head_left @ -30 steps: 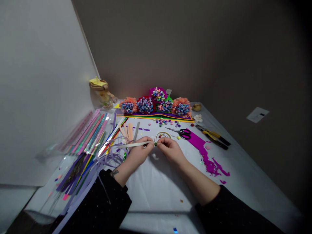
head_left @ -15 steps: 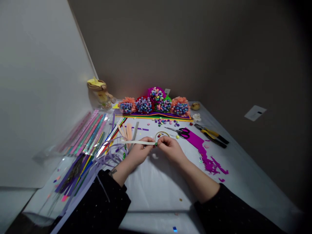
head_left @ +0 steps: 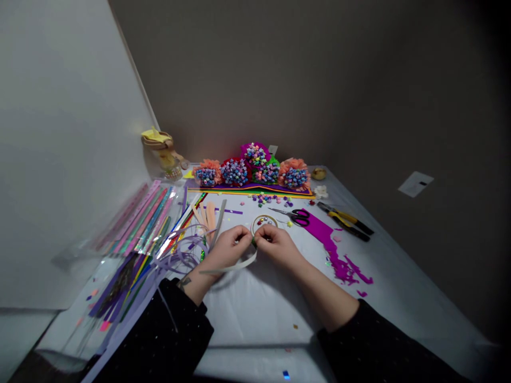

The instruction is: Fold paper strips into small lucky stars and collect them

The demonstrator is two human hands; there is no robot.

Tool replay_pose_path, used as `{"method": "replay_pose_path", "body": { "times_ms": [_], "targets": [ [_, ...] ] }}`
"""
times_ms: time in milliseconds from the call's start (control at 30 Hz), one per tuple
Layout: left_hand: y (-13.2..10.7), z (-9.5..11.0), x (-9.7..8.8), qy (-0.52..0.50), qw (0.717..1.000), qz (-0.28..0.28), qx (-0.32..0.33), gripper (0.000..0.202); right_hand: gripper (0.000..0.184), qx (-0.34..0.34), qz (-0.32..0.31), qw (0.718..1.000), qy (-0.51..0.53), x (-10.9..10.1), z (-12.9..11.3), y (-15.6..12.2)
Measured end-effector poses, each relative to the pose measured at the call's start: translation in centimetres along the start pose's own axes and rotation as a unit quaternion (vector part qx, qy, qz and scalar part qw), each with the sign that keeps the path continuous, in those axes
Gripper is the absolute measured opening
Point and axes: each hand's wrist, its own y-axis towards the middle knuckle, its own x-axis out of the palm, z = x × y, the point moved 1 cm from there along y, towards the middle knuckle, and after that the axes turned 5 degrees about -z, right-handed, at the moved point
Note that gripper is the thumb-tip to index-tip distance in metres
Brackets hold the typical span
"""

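Note:
My right hand point(head_left: 279, 246) is closed, thumb and forefinger pinching the end of a narrow paper strip. A small green folded bit point(head_left: 254, 241) of it shows at the fingertips. The strip's pale length point(head_left: 239, 265) curves down and leftward, passing in front of my left wrist. My left hand point(head_left: 228, 248) is pinched too, its fingertips meeting the right ones at the fold; the exact grip is hidden by the fingers. Just behind the hands lies a round ring-shaped tray or roll point(head_left: 271, 218) with small stars in it.
Scissors point(head_left: 293, 215), yellow-handled pliers point(head_left: 345, 221) and torn magenta paper point(head_left: 319, 226) lie to the right. Loose paper stars point(head_left: 271, 200) and star-filled flowers point(head_left: 235, 172) stand behind. At the left are purple curled strips point(head_left: 181, 255) and plastic-bagged paper strips point(head_left: 139, 218).
The strip's free length stretched left above my left hand; now it hangs lower, curving below the fingers and across the left wrist. Both hands stay close together in nearly the same place.

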Motion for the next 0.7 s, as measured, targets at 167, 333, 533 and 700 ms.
{"method": "replay_pose_path", "body": {
  "times_ms": [167,333,533,700],
  "targets": [
    [-0.2,0.28,-0.2,0.064,0.997,0.039,0.025,0.015,0.026,0.047,-0.058,0.991,0.113,0.26,0.27,0.09],
    [-0.1,-0.27,-0.12,0.055,0.997,0.053,0.027,0.014,0.025,0.055,-0.051,0.99,0.12,0.3,0.34,0.03],
    [-0.27,-0.33,-0.52,0.031,0.995,0.06,0.079,0.014,0.024,0.065,-0.051,0.977,0.195,0.11,0.15,0.09],
    [-0.26,-0.19,-0.64,0.043,0.992,0.064,0.102,0.013,0.024,0.073,-0.062,0.975,0.201,0.17,0.05,0.01]
  ]
}}
